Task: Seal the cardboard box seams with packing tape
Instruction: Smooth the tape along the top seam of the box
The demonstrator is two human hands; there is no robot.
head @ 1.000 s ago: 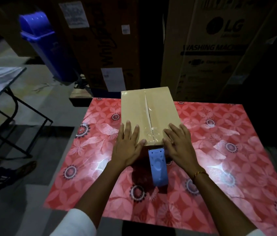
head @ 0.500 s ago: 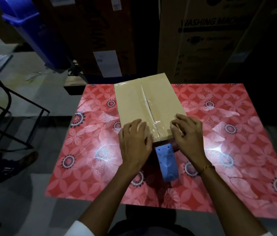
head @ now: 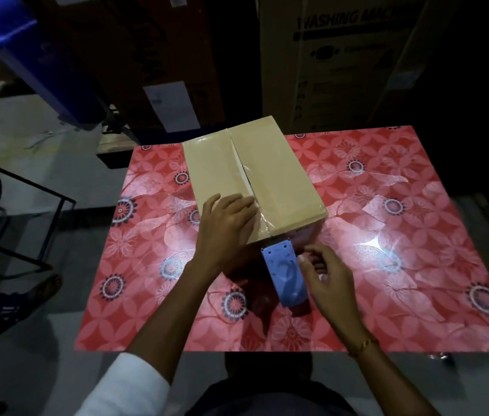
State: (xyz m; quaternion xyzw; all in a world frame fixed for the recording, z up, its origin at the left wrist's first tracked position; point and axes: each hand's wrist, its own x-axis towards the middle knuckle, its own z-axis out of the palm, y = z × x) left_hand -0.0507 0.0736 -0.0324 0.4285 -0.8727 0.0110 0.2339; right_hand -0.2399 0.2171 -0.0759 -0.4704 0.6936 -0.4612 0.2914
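Left hand flat, fingers spread on cardboard box near seam; right hand loosely curled beside tape dispenser.

Cardboard box: matt tan paperboard, smooth faces. Clear tape along its centre seam and near edge: glossy film, wrinkled, catching glare. Tape dispenser at 6 o'clock of the box: blue plastic, smooth, semi-matt moulded finish. Table cover: red floral sheet, glossy, probably plastic or oilcloth, with strong highlight at 3 o'clock of the box. Large carton at 12 o'clock: printed matt cardboard. Bin at 10 o'clock: glossy blue plastic. Bracelet: shiny, gold-coloured metal. Sleeve: white matt cloth.
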